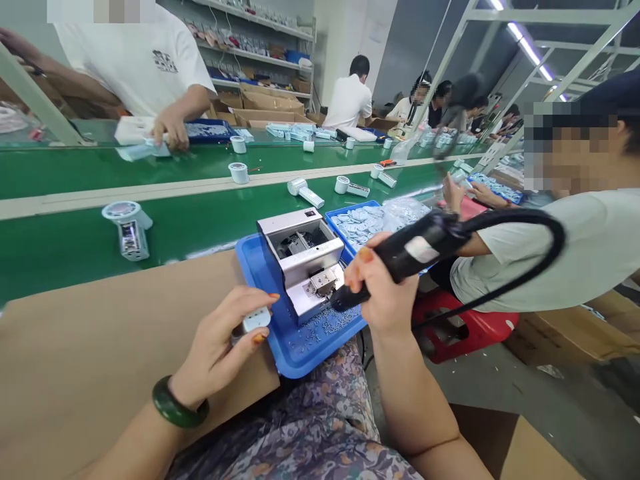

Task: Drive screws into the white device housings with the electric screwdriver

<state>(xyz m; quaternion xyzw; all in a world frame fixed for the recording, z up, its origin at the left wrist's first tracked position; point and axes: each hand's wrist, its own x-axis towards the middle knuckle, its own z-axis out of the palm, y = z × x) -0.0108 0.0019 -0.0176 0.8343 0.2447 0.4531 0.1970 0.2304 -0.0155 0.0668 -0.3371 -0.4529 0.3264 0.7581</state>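
1. Long green counter (65, 260), divided lengthwise by a pale strip, crossing a workroom; a person in a white shirt (135, 67) works on its far side.
2. Brown cardboard sheet (100, 353) at the near edge, with a shallow blue plastic tray (253, 267) at its right. Inside the tray: an open-topped silver metal box (315, 257) and many tiny loose metal screws (325, 327).
3. Left hand (220, 337), wearing a dark green bangle (177, 403): thumb and fingers pinch a small pale-blue plastic piece (257, 321) near the tray's left side, above the cardboard.
4. Right hand (383, 287): closed around a black cylindrical powered screwdriver (420, 243), its nose lowered toward the front of the box. Whether the tip touches the box's mechanism cannot be told, as the parts overlap. The two hands are apart.
5. Progress, as judged from the layout: piece and screwdriver stand apart, so no screw is being driven into that piece at this moment. Handled, round-headed pale-blue units (127, 230) along the counter appear further assembled, whereas the abundant loose screws and the heap of pale-blue plastic parts (357, 220) beyond the box suggest considerable work left.
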